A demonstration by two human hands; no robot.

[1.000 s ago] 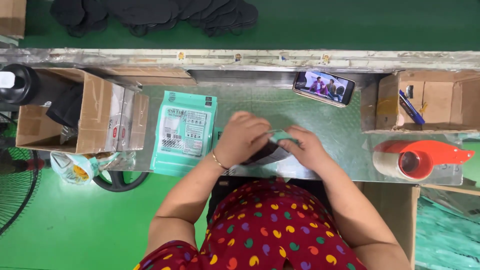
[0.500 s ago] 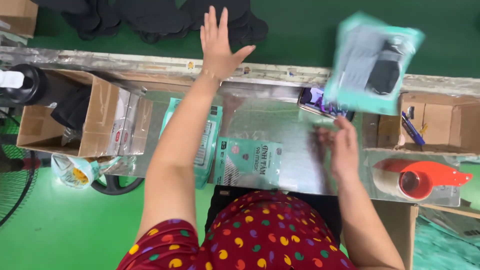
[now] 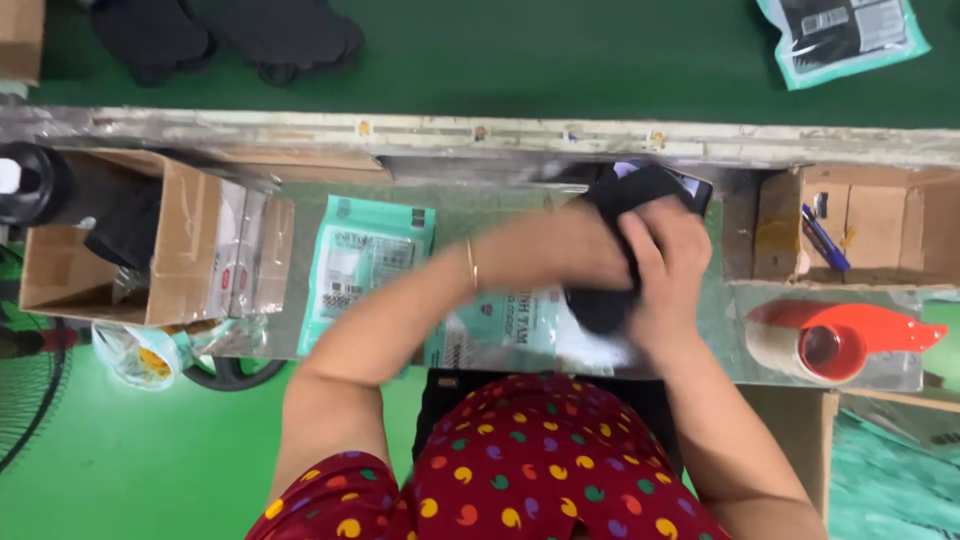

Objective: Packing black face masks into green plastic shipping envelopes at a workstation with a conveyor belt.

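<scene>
Both my hands meet over the metal worktop (image 3: 300, 330) and grip a black garment (image 3: 625, 250). My left hand (image 3: 580, 248) holds its left side and my right hand (image 3: 670, 270) wraps its right side. Under them lies a flat teal mailer bag (image 3: 500, 330), partly covered by my arms. A stack of the same teal bags (image 3: 365, 270) lies to the left. A phone behind the garment is almost fully hidden.
A filled teal package (image 3: 845, 35) lies on the green belt at the upper right, dark garments (image 3: 230, 35) at the upper left. Cardboard boxes stand left (image 3: 190, 250) and right (image 3: 860, 225). A red tape dispenser (image 3: 830, 340) sits at the right.
My left hand came back from the green belt with a black garment. The filled teal package that was in the air now lies on the belt. Both hands have closed on the garment.
</scene>
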